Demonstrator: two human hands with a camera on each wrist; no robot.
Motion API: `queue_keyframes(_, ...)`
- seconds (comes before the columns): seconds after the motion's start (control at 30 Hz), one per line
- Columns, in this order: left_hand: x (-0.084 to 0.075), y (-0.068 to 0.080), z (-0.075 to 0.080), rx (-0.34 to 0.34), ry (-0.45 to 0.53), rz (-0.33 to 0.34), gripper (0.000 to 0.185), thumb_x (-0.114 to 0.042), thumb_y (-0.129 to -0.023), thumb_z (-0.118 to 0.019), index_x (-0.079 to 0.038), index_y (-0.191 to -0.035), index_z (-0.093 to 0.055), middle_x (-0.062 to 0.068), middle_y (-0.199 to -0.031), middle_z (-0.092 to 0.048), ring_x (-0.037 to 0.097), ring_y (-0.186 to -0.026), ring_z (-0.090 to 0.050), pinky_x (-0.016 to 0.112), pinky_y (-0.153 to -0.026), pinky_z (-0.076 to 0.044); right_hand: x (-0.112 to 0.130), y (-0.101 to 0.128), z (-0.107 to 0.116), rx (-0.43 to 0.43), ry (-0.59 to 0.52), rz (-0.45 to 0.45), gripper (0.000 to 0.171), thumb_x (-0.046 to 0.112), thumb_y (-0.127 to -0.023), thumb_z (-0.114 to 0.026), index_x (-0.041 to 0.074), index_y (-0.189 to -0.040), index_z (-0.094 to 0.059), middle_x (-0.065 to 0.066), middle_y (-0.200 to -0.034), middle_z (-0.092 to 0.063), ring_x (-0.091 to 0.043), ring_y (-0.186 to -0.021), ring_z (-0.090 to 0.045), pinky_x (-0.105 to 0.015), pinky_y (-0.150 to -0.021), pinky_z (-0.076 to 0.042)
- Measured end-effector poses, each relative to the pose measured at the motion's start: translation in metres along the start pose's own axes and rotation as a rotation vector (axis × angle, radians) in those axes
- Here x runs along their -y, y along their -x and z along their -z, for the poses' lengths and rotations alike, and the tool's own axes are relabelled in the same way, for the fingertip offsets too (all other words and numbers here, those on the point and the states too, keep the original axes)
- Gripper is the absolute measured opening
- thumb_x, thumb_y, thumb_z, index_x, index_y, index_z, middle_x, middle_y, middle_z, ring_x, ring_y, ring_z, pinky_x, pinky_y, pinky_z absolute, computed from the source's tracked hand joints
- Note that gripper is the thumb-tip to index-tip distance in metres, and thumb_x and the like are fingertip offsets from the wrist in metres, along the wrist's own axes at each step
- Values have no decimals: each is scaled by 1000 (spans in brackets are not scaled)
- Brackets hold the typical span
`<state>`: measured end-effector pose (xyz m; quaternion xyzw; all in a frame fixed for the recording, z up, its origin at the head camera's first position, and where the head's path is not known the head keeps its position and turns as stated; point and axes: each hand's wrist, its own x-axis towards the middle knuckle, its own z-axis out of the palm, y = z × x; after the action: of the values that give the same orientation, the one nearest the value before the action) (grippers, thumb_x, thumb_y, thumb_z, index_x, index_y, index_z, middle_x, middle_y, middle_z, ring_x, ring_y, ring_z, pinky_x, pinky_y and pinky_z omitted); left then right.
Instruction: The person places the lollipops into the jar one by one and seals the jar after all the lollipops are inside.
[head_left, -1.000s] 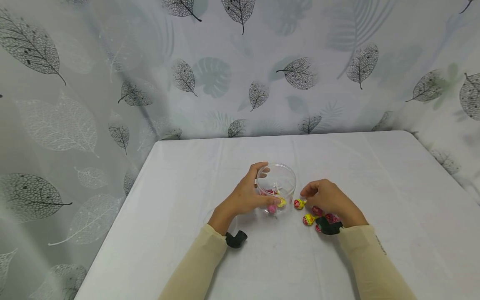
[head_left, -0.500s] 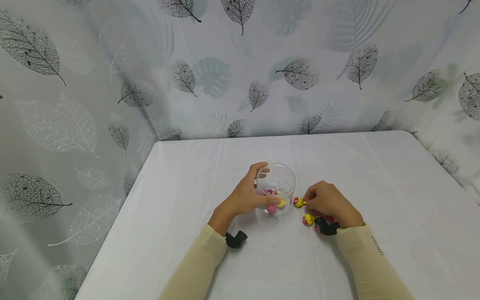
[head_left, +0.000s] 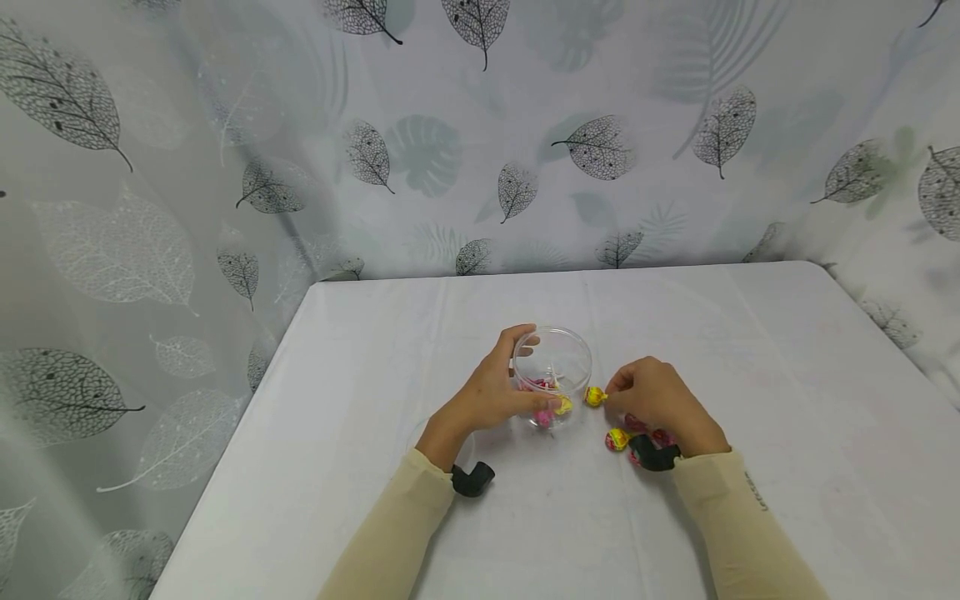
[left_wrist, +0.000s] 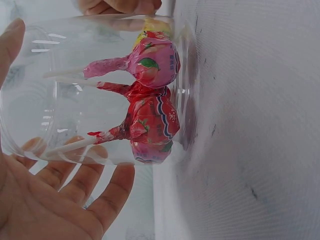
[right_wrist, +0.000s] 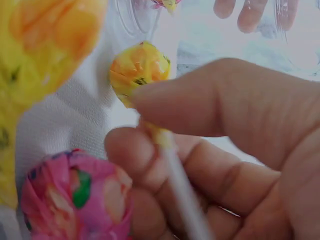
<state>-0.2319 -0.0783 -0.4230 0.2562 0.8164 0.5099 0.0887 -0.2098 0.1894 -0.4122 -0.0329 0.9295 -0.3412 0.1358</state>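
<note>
Lollipop [head_left: 596, 397] pinched by its stick in right hand [head_left: 654, 398]; left hand [head_left: 501, 388] clasps jar [head_left: 553, 367].

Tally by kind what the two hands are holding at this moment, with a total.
jar: 1, gripped by the left hand
yellow lollipop: 1, pinched by its stick in the right hand
Total: 2

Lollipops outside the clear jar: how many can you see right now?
4 at least. A yellow-wrapped lollipop is pinched by its stick in the right hand; another yellow one and two pink or red ones lie on the white table, partly hidden under that hand, which may hide more.
</note>
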Motion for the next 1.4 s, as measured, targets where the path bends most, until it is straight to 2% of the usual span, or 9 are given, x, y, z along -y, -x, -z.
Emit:
queue_keyframes(0.2, 0, 0, 0, 2, -6, 5, 103, -32, -81, -91, -28, -160, -24, -4, -157, -44, 18, -144, -43, 49, -116, -41, 0, -3, 1, -80, 3, -8, 12, 15, -90, -71, 8, -94, -78, -3, -88, -72, -21, -77, -58, -33, -71, -47)
queue_keyframes(0.57, 0, 0, 0, -2, -24, 15, 102, -33, -82, -91, -32, -159, -24, -5, -158, -45, 18, -145, -43, 46, -115, -42, 1, -2, 3, -131, -77, -21, 11, 15, -90, -70, 7, -95, -77, -5, -89, -71, -23, -84, -59, -31, -67, -49)
queue_keyframes(0.8, 0, 0, 0, 1, -24, 12, 102, -33, -82, -91, -31, -159, -24, -4, -158, -45, 18, -145, -43, 46, -115, -41, 2, -1, 5, -138, -121, -64, 15, 18, -92, -70, 8, -100, -77, -11, -104, -71, -27, -91, -60, -30, -72, -52)
queue_keyframes(1.07, 0, 0, 0, 1, -14, 10, 102, -31, -82, -91, -29, -159, -24, -2, -159, -44, 19, -145, -43, 47, -115, -41, 4, 1, 8, -171, -152, -39, 17, 20, -94, -71, 8, -104, -78, -17, -118, -69, -29, -95, -61, -32, -74, -50)
queue_keyframes(1.3, 0, 0, 1, 9, -15, 0, 102, -31, -82, -91, -28, -159, -24, -1, -159, -44, 19, -145, -43, 47, -115, -42, 3, 1, 11, -210, -180, -11, 18, 19, -93, -69, 7, -103, -78, -18, -118, -70, -28, -92, -61, -33, -71, -49)
queue_keyframes(1.4, 1, 0, 1, 8, -17, 2, 102, -32, -82, -91, -29, -159, -24, -2, -158, -44, 19, -145, -43, 47, -115, -41, 4, 1, 12, -218, -192, -10, 18, 19, -93, -68, 6, -103, -78, -17, -112, -72, -27, -90, -62, -33, -71, -49)
